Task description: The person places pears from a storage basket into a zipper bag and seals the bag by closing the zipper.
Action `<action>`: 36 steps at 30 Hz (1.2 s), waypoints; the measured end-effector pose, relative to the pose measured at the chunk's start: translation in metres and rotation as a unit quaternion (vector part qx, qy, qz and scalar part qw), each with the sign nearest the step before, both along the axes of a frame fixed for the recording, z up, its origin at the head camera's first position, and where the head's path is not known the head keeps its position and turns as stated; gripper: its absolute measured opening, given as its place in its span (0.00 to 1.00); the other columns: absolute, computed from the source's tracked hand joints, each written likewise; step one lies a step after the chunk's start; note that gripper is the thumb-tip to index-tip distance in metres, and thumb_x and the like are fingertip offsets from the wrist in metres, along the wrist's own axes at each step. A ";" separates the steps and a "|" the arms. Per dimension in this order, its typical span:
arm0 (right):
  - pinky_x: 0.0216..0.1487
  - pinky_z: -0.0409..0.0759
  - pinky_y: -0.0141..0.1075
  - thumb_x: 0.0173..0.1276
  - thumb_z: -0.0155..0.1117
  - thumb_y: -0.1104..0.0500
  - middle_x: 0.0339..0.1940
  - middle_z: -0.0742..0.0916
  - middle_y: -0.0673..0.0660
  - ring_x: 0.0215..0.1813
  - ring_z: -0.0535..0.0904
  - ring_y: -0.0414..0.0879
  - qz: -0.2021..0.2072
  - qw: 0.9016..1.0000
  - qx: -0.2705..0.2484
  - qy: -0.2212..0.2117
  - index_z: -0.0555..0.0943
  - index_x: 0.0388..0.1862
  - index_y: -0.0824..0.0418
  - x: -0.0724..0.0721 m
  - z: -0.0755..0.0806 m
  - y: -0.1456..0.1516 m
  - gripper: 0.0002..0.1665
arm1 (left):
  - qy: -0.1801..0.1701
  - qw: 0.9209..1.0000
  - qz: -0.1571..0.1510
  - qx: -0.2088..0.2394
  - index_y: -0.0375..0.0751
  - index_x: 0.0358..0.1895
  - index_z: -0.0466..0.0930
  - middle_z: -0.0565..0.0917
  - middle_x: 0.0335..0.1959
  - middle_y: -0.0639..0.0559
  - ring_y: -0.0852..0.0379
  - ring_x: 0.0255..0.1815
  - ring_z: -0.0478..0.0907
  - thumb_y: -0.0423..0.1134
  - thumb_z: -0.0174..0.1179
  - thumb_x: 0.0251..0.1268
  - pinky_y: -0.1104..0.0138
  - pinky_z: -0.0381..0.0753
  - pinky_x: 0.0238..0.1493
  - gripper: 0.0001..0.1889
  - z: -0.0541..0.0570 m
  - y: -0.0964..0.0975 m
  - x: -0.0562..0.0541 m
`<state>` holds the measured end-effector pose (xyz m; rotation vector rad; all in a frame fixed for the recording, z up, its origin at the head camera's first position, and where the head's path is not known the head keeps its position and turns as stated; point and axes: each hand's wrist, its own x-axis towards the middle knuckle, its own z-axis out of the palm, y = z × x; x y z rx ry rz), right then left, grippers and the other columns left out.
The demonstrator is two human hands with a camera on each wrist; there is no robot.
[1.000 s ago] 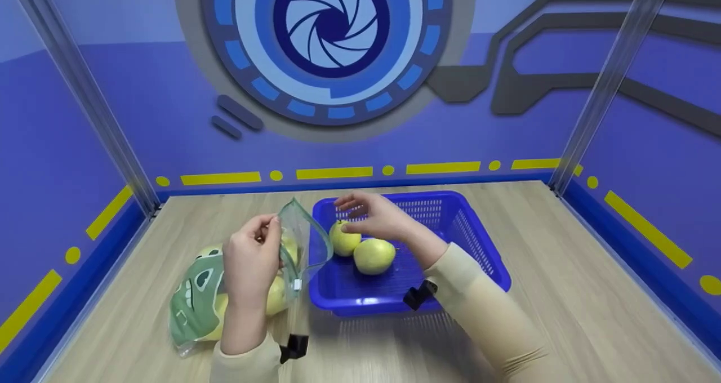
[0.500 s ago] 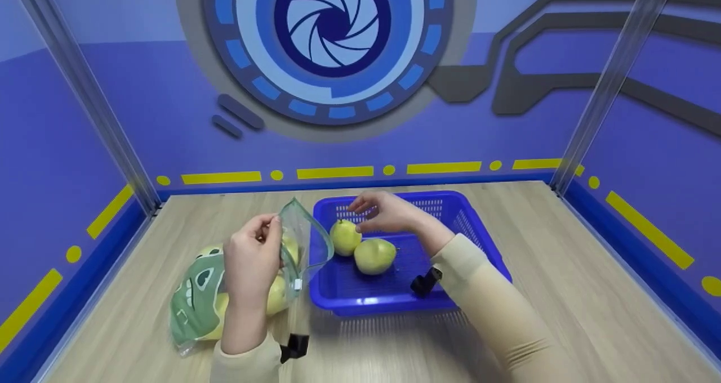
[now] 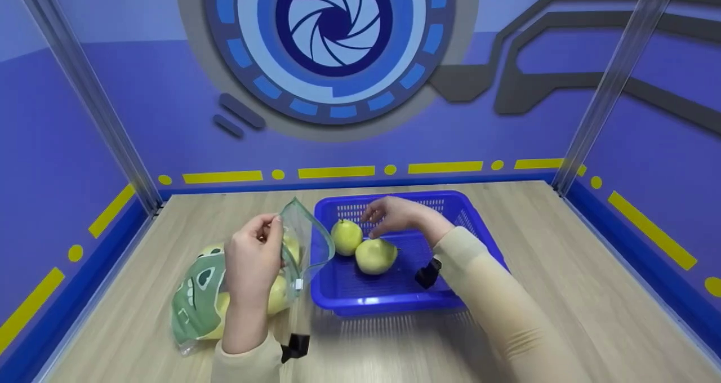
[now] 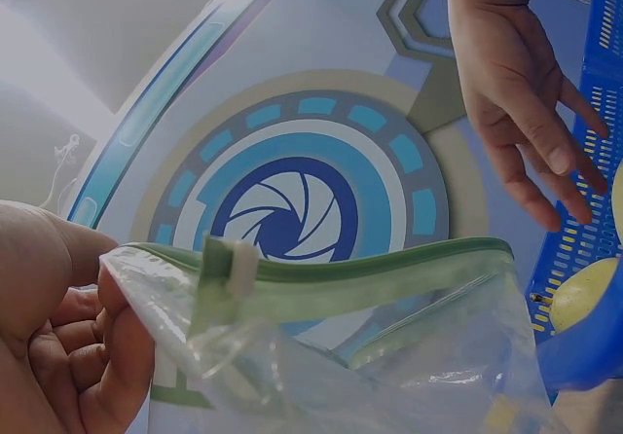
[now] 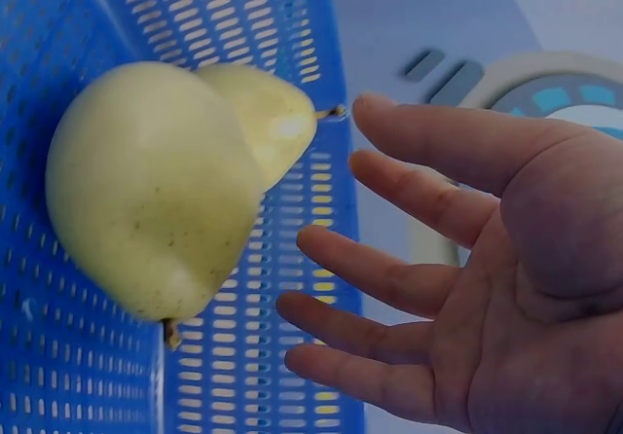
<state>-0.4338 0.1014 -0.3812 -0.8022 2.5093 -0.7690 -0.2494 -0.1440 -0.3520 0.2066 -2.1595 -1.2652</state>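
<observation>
My left hand (image 3: 253, 259) pinches the rim of a clear zip bag (image 3: 194, 304) with a green cartoon print; its mouth gapes to the right, and several yellow-green fruits show inside. The bag's white slider (image 4: 242, 269) hangs near my fingers in the left wrist view. Above the blue basket (image 3: 360, 303), my right hand (image 3: 397, 214) hovers with fingers spread, holding nothing. Two pears lie in the basket: one (image 3: 346, 237) at its left wall, the other (image 3: 375, 257) just in front. In the right wrist view, the nearer pear (image 5: 146, 191) is apart from my fingers.
The basket has perforated side walls and stands on a wood-grain table (image 3: 569, 270). Blue-purple panels (image 3: 394, 135) with yellow markings enclose the table at the back and both sides. Metal posts (image 3: 614, 84) rise at the rear corners.
My right hand has moved a little to the right, from above the left pear to behind the front one. My left hand and the bag have stayed nearly still.
</observation>
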 end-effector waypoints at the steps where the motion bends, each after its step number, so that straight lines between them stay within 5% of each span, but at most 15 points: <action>1: 0.70 0.77 0.52 0.63 0.75 0.58 0.64 0.85 0.62 0.68 0.80 0.58 -0.002 1.000 0.005 -0.003 0.83 0.61 0.58 -0.001 -0.001 0.000 0.26 | -0.002 1.000 0.000 0.001 0.35 0.44 0.88 0.78 0.22 0.47 0.60 0.11 0.71 0.36 0.60 0.74 0.73 0.72 0.15 0.09 0.000 0.000 0.000; 8: 0.68 0.79 0.54 0.62 0.76 0.57 0.65 0.84 0.64 0.68 0.79 0.59 -0.003 0.999 0.038 -0.023 0.82 0.63 0.57 -0.004 -0.009 0.001 0.29 | -0.002 1.000 -0.002 0.001 0.35 0.44 0.88 0.79 0.22 0.46 0.60 0.11 0.71 0.36 0.60 0.75 0.73 0.72 0.15 0.09 0.000 0.000 0.000; 16: 0.63 0.78 0.66 0.62 0.78 0.55 0.71 0.80 0.63 0.73 0.75 0.60 -0.017 0.993 0.062 -0.097 0.81 0.66 0.49 -0.004 -0.016 0.001 0.32 | 0.009 1.000 -0.002 -0.006 0.34 0.44 0.88 0.78 0.21 0.46 0.60 0.11 0.71 0.36 0.60 0.75 0.74 0.71 0.14 0.10 -0.001 -0.001 -0.002; 27: 0.61 0.83 0.57 0.60 0.80 0.57 0.69 0.76 0.58 0.65 0.76 0.55 -0.027 0.986 0.069 -0.146 0.80 0.62 0.45 -0.003 -0.029 -0.004 0.32 | -0.004 1.000 -0.001 0.001 0.35 0.45 0.89 0.78 0.22 0.46 0.60 0.11 0.70 0.37 0.60 0.75 0.73 0.71 0.15 0.10 0.001 0.000 0.000; 36: 0.60 0.84 0.58 0.60 0.79 0.59 0.66 0.76 0.57 0.59 0.78 0.53 -0.030 0.986 0.070 -0.147 0.78 0.60 0.46 -0.001 -0.032 -0.006 0.31 | -0.008 1.000 -0.005 0.007 0.35 0.45 0.88 0.78 0.22 0.46 0.60 0.11 0.71 0.36 0.60 0.75 0.73 0.72 0.15 0.10 0.001 0.000 0.001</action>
